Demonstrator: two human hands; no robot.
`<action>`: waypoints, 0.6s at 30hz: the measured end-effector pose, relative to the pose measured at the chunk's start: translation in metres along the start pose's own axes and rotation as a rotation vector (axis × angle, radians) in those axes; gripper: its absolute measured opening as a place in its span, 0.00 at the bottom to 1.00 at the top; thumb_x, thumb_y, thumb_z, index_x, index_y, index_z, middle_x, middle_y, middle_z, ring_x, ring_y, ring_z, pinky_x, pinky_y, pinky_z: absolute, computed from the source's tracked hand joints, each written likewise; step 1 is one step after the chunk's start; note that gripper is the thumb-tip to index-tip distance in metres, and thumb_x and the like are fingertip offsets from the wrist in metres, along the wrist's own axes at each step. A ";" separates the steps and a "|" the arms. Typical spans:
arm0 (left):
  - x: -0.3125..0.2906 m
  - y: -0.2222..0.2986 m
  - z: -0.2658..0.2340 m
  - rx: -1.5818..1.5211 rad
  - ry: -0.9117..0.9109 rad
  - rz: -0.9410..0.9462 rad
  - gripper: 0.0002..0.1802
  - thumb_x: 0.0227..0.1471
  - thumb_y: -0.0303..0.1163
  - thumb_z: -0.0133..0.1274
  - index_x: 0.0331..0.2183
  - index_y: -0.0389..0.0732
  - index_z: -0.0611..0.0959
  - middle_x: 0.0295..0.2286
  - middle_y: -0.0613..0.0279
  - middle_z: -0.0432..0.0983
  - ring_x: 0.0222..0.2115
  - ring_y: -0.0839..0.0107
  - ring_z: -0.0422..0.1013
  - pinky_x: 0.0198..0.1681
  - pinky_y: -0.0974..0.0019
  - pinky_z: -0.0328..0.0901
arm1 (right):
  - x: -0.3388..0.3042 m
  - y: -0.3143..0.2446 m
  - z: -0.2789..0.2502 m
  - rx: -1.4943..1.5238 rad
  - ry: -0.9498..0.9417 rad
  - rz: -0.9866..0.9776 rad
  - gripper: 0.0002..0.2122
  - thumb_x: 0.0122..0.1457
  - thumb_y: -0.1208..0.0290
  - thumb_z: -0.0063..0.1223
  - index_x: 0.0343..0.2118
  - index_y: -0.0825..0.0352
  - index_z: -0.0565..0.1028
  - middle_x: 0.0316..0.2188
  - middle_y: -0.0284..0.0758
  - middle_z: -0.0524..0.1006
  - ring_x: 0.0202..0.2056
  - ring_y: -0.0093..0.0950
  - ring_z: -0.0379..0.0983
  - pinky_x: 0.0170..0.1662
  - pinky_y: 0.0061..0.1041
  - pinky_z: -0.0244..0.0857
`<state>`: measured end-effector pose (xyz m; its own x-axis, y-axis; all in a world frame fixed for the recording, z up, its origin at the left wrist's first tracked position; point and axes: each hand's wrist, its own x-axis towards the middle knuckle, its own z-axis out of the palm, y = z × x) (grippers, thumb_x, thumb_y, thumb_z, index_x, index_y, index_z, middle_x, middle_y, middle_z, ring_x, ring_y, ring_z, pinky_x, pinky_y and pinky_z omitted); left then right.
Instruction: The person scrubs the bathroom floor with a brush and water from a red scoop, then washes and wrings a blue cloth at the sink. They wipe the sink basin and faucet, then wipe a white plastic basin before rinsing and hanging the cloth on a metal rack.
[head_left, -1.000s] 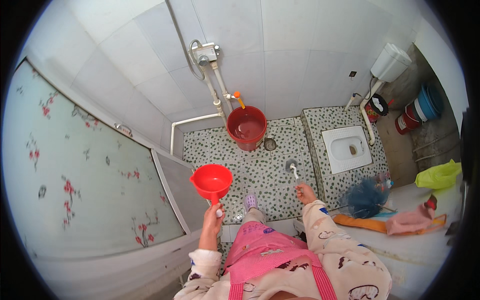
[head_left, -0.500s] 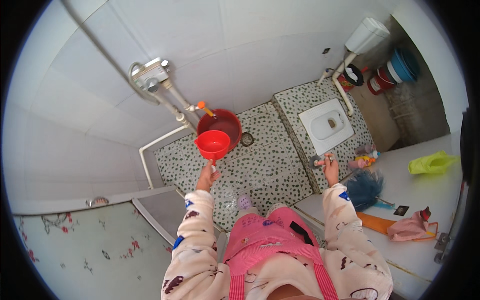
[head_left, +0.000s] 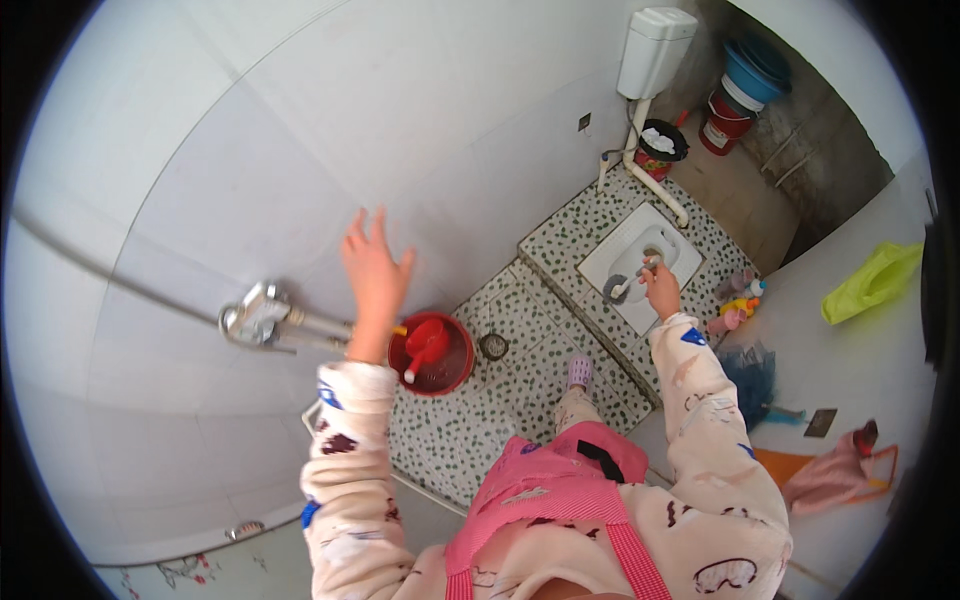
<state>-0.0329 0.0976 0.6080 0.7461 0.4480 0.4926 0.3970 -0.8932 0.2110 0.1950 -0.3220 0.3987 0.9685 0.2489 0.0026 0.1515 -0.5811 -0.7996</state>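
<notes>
Dipper [head_left: 428, 340], red plastic with a round bowl and a whitish handle end, is now lying inside the round red plastic bucket [head_left: 470, 352], left of the white ceramic squat pan [head_left: 603, 260]. Half a second ago the left hand [head_left: 374, 275] was gripping it by the handle; now that hand is holding nothing, fingers spreading wide in the air in front of the pale tiled wall [head_left: 470, 160], farther left of the pan than most of the bucket. Meaning: the dipper is out of hand, only one tool is remaining held. Right hand [head_left: 660, 288] is still pinching the handle of a white-handled brush [head_left: 617, 290] with a round grey bristle head; that head is now hanging over the pan's near-left edge, can't tell if it's touching. Judging by this, work is centring on brush and pan. Floating dipper or resting one: can't tell. Round dark floor drain [head_left: 493, 347] is sitting between pan and bucket; coloured plastic bottles [head_left: 743, 304] are sitting right of the pan; a lilac clog with holes [head_left: 578, 372] is showing nearer the wearer than the pan.
</notes>
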 end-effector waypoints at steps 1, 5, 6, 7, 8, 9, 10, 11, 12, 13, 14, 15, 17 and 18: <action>0.041 0.009 -0.007 0.104 0.054 0.046 0.45 0.36 0.36 0.66 0.56 0.45 0.64 0.55 0.46 0.56 0.53 0.47 0.55 0.56 0.49 0.53 | 0.028 0.001 0.004 -0.115 -0.002 0.000 0.13 0.60 0.67 0.45 0.46 0.65 0.69 0.23 0.32 0.78 0.20 0.31 0.74 0.27 0.32 0.66; 0.176 0.042 0.005 0.498 0.184 0.140 0.55 0.32 0.39 0.69 0.60 0.59 0.58 0.60 0.51 0.48 0.59 0.48 0.47 0.58 0.42 0.49 | 0.148 0.012 0.036 -0.199 0.083 0.001 0.16 0.61 0.63 0.44 0.47 0.68 0.68 0.25 0.37 0.78 0.26 0.38 0.75 0.30 0.38 0.66; 0.202 0.049 0.019 0.560 0.180 0.146 0.56 0.31 0.40 0.69 0.61 0.62 0.57 0.61 0.52 0.46 0.60 0.47 0.45 0.58 0.41 0.48 | 0.179 0.015 0.048 -0.281 0.089 0.024 0.16 0.61 0.62 0.44 0.47 0.68 0.68 0.25 0.39 0.78 0.27 0.40 0.75 0.31 0.39 0.67; 0.221 0.050 0.032 0.634 0.174 0.138 0.57 0.30 0.41 0.70 0.61 0.65 0.56 0.62 0.53 0.44 0.61 0.47 0.43 0.58 0.40 0.47 | 0.209 0.017 0.063 -0.361 0.078 0.036 0.17 0.61 0.62 0.44 0.47 0.69 0.67 0.25 0.40 0.78 0.28 0.41 0.75 0.31 0.40 0.67; 0.237 0.050 0.052 0.672 0.143 0.085 0.58 0.29 0.41 0.70 0.61 0.67 0.56 0.62 0.53 0.43 0.61 0.47 0.43 0.59 0.39 0.46 | 0.238 0.022 0.072 -0.384 0.067 0.052 0.17 0.61 0.62 0.44 0.47 0.68 0.67 0.25 0.41 0.78 0.28 0.42 0.75 0.31 0.41 0.67; 0.246 0.047 0.068 0.712 0.113 0.032 0.59 0.28 0.42 0.70 0.61 0.69 0.56 0.63 0.54 0.41 0.62 0.47 0.42 0.59 0.39 0.45 | 0.267 0.027 0.082 -0.405 0.054 0.066 0.17 0.61 0.62 0.44 0.47 0.68 0.67 0.25 0.42 0.78 0.28 0.43 0.75 0.31 0.41 0.67; 0.254 0.041 0.081 0.758 0.083 -0.023 0.59 0.28 0.42 0.70 0.60 0.71 0.55 0.63 0.55 0.39 0.62 0.46 0.41 0.59 0.38 0.45 | 0.296 0.031 0.094 -0.423 0.037 0.077 0.16 0.62 0.62 0.43 0.47 0.68 0.67 0.25 0.43 0.78 0.28 0.44 0.74 0.31 0.42 0.67; 0.259 0.028 0.094 0.782 0.131 -0.008 0.60 0.26 0.43 0.70 0.60 0.70 0.56 0.63 0.54 0.40 0.62 0.46 0.41 0.59 0.38 0.45 | 0.324 0.036 0.106 -0.436 0.037 0.108 0.15 0.62 0.63 0.43 0.47 0.68 0.68 0.25 0.42 0.78 0.28 0.42 0.75 0.31 0.42 0.68; 0.260 0.013 0.109 0.801 0.174 0.007 0.61 0.24 0.45 0.70 0.60 0.70 0.56 0.63 0.53 0.40 0.62 0.46 0.40 0.59 0.37 0.45 | 0.350 0.046 0.116 -0.486 0.024 0.083 0.16 0.62 0.63 0.43 0.48 0.69 0.68 0.23 0.41 0.77 0.25 0.40 0.74 0.27 0.40 0.67; 0.266 0.008 0.118 0.810 0.199 0.005 0.61 0.21 0.44 0.70 0.60 0.69 0.59 0.63 0.52 0.40 0.62 0.45 0.40 0.58 0.37 0.46 | 0.381 0.053 0.127 -0.530 0.018 0.058 0.17 0.62 0.63 0.43 0.48 0.71 0.68 0.21 0.41 0.76 0.21 0.38 0.73 0.23 0.38 0.66; 0.268 0.007 0.123 0.819 0.221 -0.005 0.61 0.19 0.44 0.71 0.59 0.67 0.61 0.63 0.51 0.41 0.62 0.45 0.40 0.58 0.36 0.46 | 0.408 0.064 0.136 -0.578 0.008 0.026 0.18 0.62 0.64 0.43 0.49 0.72 0.68 0.18 0.40 0.76 0.18 0.36 0.71 0.19 0.36 0.65; 0.268 0.002 0.127 0.815 0.244 0.013 0.61 0.17 0.44 0.71 0.59 0.65 0.63 0.63 0.50 0.41 0.62 0.44 0.40 0.58 0.36 0.47 | 0.431 0.072 0.146 -0.613 0.009 0.039 0.18 0.62 0.65 0.43 0.49 0.73 0.68 0.17 0.39 0.75 0.16 0.34 0.70 0.17 0.34 0.64; 0.271 -0.003 0.131 0.816 0.285 0.048 0.61 0.14 0.43 0.71 0.58 0.61 0.65 0.63 0.48 0.41 0.62 0.44 0.40 0.57 0.35 0.47 | 0.476 0.082 0.169 -0.673 0.013 0.050 0.18 0.62 0.67 0.44 0.51 0.74 0.67 0.14 0.37 0.73 0.12 0.29 0.66 0.12 0.31 0.60; 0.272 -0.003 0.131 0.820 0.298 0.067 0.62 0.13 0.43 0.72 0.58 0.58 0.66 0.62 0.47 0.41 0.62 0.43 0.39 0.57 0.35 0.47 | 0.494 0.088 0.183 -0.702 0.012 0.043 0.19 0.62 0.68 0.45 0.52 0.74 0.67 0.14 0.37 0.73 0.11 0.29 0.65 0.12 0.30 0.59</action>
<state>0.2385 0.2268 0.6311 0.6565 0.2648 0.7063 0.7020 -0.5573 -0.4435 0.6506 -0.1085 0.2198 0.9781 0.2080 -0.0102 0.2006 -0.9540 -0.2228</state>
